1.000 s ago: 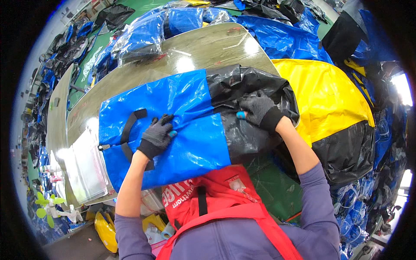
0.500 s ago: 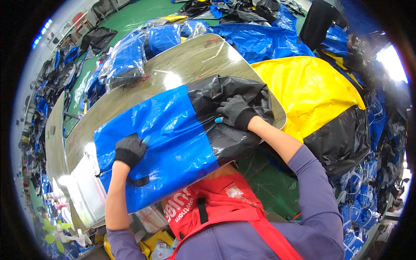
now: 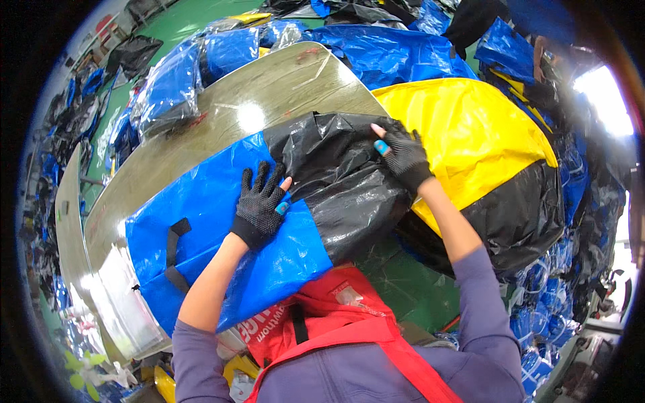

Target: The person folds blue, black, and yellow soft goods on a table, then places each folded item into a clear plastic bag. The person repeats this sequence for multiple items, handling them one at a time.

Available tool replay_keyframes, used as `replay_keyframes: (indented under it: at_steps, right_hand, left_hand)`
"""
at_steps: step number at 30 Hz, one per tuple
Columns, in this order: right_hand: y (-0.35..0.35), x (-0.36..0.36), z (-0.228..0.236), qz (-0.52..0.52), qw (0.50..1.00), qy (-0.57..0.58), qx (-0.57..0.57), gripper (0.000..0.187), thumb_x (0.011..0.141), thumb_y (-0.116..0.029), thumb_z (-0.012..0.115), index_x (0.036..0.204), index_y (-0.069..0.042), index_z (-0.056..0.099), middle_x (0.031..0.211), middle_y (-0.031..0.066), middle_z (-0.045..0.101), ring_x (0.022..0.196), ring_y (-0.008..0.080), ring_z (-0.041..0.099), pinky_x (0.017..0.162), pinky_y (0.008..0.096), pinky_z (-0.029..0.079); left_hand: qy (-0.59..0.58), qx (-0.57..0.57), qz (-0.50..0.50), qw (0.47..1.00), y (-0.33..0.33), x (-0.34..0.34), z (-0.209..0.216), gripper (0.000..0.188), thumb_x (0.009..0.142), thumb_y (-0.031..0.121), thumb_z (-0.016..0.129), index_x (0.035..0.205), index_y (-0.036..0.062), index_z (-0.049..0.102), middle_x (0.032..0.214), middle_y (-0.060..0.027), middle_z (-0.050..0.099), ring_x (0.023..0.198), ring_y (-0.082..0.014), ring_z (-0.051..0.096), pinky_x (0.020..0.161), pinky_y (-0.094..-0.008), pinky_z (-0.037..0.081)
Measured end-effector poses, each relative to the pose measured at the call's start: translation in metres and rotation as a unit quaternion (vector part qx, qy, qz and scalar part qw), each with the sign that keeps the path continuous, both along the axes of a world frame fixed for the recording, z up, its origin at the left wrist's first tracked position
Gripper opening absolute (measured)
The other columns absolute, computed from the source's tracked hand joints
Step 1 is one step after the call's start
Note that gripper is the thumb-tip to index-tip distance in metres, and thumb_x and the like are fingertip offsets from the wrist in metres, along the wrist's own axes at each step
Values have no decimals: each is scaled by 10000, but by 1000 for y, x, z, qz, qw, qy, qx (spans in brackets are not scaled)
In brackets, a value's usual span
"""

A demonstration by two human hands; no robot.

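Note:
A blue-and-black tarpaulin bag (image 3: pixel 222 174) lies flat across the tabletop in front of me, blue part to the left, wrinkled black part to the right. My left hand (image 3: pixel 259 207), in a black dotted glove, rests with spread fingers on the blue part near the colour seam. At the far right end of the black part is my right hand (image 3: pixel 404 158), gloved the same way, its thumb held apart from the fingers. Both gloves leave the thumb tip bare, with a teal band around it. Black straps (image 3: pixel 176 245) show on the blue part, left of my left forearm.
Beneath the bag is a glossy wood-patterned table (image 3: pixel 208 111) with rounded corners. A yellow-and-black bag (image 3: pixel 470 127) sits against its right side. Plastic-wrapped blue packages (image 3: pixel 171 84) line the far left edge. Blue and black piles (image 3: pixel 537 295) stand to the right on green floor.
My left hand has moved right across the blue part and its fingers have spread. My right hand has slid right to the black end. The straps are now more exposed.

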State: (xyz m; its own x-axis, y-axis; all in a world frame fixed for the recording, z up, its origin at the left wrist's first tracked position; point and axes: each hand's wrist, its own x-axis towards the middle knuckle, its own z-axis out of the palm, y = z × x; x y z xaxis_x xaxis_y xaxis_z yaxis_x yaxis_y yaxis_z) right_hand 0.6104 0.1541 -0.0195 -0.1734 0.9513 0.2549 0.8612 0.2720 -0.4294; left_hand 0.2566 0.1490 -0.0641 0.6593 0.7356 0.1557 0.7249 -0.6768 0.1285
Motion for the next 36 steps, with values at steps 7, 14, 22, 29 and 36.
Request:
replay_keyframes:
  at_steps: [7,14,22,29,36]
  right_hand:
    - [-129,-79,49,229,964,-104,89,505,771,-326,670,1228,-124,596,1086,190,640,1026,361,608,1024,505,358]
    - [48,-148,61,200,961,-170,-91,468,776,-506,619,905,-70,727,881,197,694,835,354,682,705,476,535]
    - [102,-164,-6,169,934,-250,-191,520,863,-590,489,980,-147,735,997,165,698,945,357,670,829,471,517]
    - [106,-166,-6,105,918,-331,-188,437,884,-509,503,932,-145,740,964,145,700,905,340,674,791,455,529]
    - [96,-157,-8,111,949,-290,-65,445,891,-494,500,892,-114,730,916,173,695,865,353,672,774,463,523]
  left_hand:
    - [14,-54,-43,997,-28,4,6,504,902,346,515,1349,114,504,1505,-155,347,1427,-395,214,1126,-640,90]
    - [28,71,-207,975,-22,6,-10,527,916,357,531,1361,82,464,1406,-226,436,1311,-394,392,1059,-609,292]
    - [33,-217,-81,972,-89,-205,39,541,894,412,569,1302,63,507,1309,-228,508,1193,-371,476,992,-546,364]
    - [-286,-117,521,796,-214,-307,-5,563,873,461,602,1251,47,544,1223,-230,570,1090,-351,550,933,-491,427]
    - [-101,-101,596,790,-175,-293,-25,593,853,509,634,1200,31,582,1138,-232,633,986,-330,624,874,-436,490]
